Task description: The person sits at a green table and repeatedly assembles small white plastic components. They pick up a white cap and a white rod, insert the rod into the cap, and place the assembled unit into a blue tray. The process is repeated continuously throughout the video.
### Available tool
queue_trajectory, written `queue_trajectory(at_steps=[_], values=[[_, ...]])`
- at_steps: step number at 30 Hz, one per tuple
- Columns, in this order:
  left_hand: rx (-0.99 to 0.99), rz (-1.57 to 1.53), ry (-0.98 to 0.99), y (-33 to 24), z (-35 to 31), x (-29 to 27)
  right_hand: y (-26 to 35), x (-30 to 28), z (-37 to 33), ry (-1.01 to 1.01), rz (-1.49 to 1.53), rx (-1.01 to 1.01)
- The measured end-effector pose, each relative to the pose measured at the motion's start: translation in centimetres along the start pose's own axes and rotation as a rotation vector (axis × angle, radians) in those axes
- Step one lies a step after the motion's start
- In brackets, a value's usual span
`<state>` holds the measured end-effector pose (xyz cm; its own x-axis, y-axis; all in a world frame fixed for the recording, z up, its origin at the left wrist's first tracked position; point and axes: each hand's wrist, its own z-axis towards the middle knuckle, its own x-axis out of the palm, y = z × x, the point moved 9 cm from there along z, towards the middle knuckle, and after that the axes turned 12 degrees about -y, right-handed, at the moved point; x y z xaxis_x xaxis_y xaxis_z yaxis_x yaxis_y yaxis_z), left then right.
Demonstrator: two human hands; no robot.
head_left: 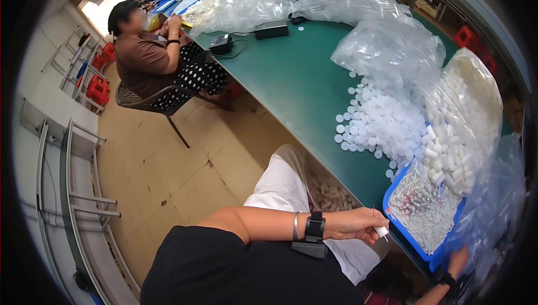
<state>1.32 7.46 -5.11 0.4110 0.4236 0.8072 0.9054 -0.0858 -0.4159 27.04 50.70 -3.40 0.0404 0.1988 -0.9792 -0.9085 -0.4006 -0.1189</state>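
Observation:
My left hand is closed around a small white plastic cylinder, just off the table's near edge. A thin white stick pokes out from its lower end. Just right of it lies a blue tray filled with short thin white sticks, some of them with reddish ends. At the lower right, my right hand is by the tray's near corner, next to a clear plastic bag. Its fingers are too small and partly hidden to make out.
On the green table are a pile of round white caps, white cylinders spilling from a bag and large clear bags. Black power adapters lie farther back. A co-worker sits on a chair at left.

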Motion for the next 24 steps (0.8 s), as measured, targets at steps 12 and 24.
queue_trajectory(at_steps=[12,24], values=[[0.222,0.119,-0.098,-2.9,-0.1,-0.3,20.8,-15.4,-15.7,0.052,1.197,-0.245],[0.378,0.272,-0.204,-3.4,-0.7,-1.0,31.2,-12.0,-24.0,0.162,1.229,-0.425]])
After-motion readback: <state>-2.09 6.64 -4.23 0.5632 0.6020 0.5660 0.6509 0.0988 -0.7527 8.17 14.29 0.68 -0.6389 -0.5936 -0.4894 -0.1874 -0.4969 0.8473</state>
